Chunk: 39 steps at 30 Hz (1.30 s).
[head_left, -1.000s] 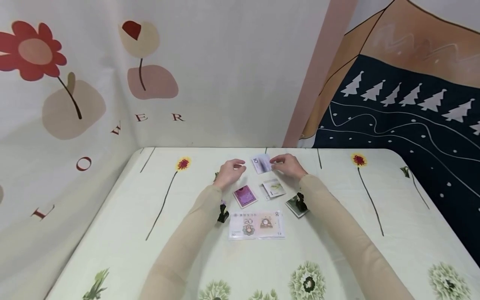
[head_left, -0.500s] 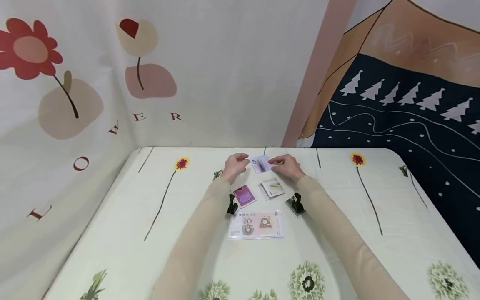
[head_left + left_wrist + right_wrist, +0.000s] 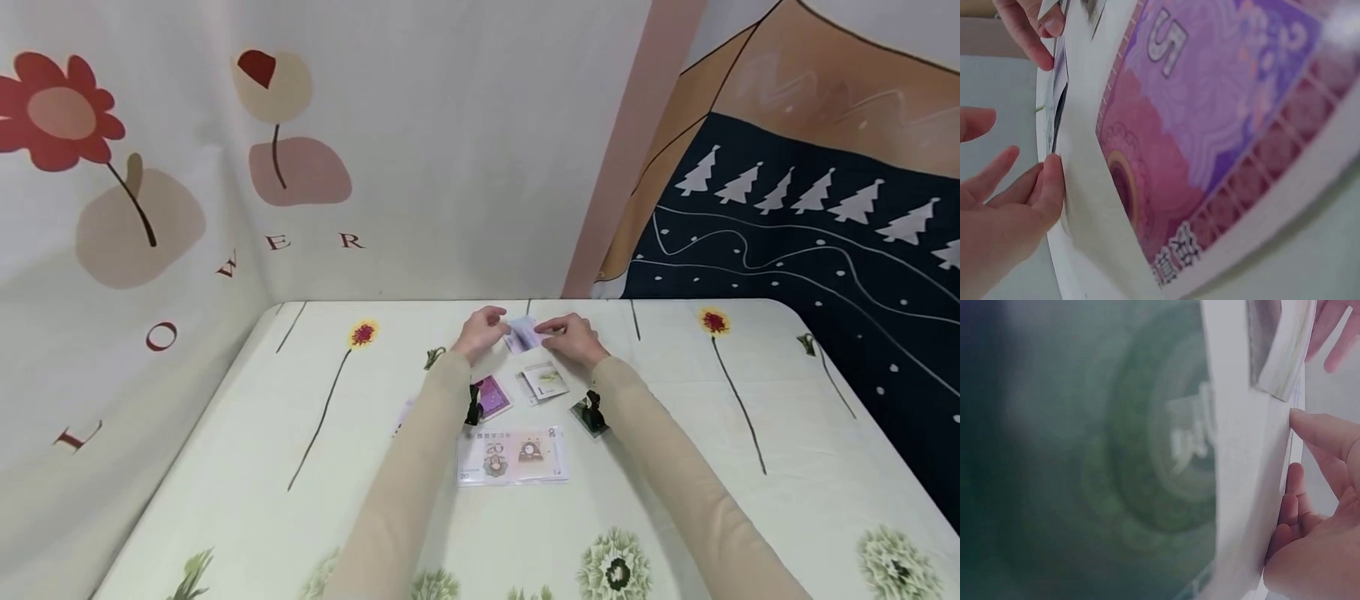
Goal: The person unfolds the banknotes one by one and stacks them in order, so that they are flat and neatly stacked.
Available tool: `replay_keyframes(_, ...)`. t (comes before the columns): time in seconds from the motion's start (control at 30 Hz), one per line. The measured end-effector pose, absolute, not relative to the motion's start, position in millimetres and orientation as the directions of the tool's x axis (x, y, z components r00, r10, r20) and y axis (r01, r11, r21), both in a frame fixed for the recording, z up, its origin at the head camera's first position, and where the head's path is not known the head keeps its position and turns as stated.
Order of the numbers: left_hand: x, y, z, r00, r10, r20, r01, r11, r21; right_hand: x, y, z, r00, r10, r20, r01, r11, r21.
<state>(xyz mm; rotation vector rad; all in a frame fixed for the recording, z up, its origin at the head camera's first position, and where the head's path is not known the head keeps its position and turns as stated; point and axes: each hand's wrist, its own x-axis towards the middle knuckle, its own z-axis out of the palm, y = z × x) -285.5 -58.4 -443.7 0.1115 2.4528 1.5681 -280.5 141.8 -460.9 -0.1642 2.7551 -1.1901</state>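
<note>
At the back of the table my right hand [image 3: 573, 340] pinches the right side of a bluish-purple play banknote [image 3: 523, 335], which bends up with a dark gap under it in the left wrist view. My left hand [image 3: 480, 333] is at its other end: the thumb tip [image 3: 1054, 172] reaches the edge, while other fingers stay spread apart. Nearer lie a folded purple 5 note [image 3: 495, 396], partly behind the left wrist, and a folded white 1 note [image 3: 546, 380]. A dark green note [image 3: 581, 414] sits under the right wrist.
A pinkish 20 note [image 3: 513, 457] lies flat in front. Part of a pale purple note [image 3: 402, 415] shows beside the left forearm. The table's white floral cloth [image 3: 645, 467] meets a wall curtain [image 3: 450, 167] just behind the hands.
The left hand moves right, from beside the banknote to its left edge. That banknote bends up more now. The right hand keeps its place, and the left forearm covers more of the purple note.
</note>
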Motion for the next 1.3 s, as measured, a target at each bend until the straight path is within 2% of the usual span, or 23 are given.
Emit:
replay_keyframes(0.3, -292, -62, -445, -0.955, 0.194, -0.224, -0.154, 0.321, 0.934, -283, 142, -463, -0.983, -0.162, -0.086, -0.051, 0.692, -0.72)
replay_keyframes(0.47, -291, -63, -444, -0.951, 0.17, -0.259, -0.174, 0.4, 0.9, -283, 137, -464, -0.984, -0.159, -0.079, -0.057, 0.703, -0.709)
replay_keyframes(0.67, -287, -60, -445, -0.956, 0.182, -0.229, -0.114, 0.491, 0.864, -280, 129, -462, -0.983, -0.15, -0.103, -0.035, 0.711, -0.702)
replay_keyframes(0.93, -284, -58, -443, -0.966, 0.203, -0.159, -0.033, 0.514, 0.857, -274, 128, -457, -0.976, -0.186, -0.11, -0.055, 0.708, -0.704)
replay_keyframes(1.1, -282, -61, -438, -0.972, 0.209, -0.107, -0.008, 0.427, 0.904, -271, 124, -450, -0.982, -0.184, -0.037, -0.085, 0.613, -0.785)
replay_keyframes(1.3, -279, -60, -432, -0.975, 0.22, -0.032, 0.025, 0.251, 0.968, -265, 112, -436, -0.99, -0.129, 0.058, -0.11, 0.443, -0.89)
